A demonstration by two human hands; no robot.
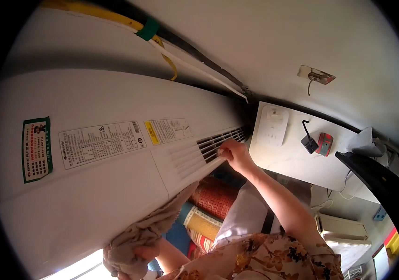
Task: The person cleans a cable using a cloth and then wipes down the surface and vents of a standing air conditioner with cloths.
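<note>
Casing [92, 100] spans our left frame, white tabletop [272, 158] the right; lower left, our left hand [149, 252] clasps cloth [134, 233]; centre, our right hand [235, 155] meets the vent [205, 145], pinching or not, we cannot tell; corners fall black.

Crumpled grey-brown cloth [132, 242] hides part of the left hand [147, 252]; print on the large white rectangular label [101, 143] is mostly too small to read; the long curved black object [377, 171] vanishes into the dark right border.
</note>
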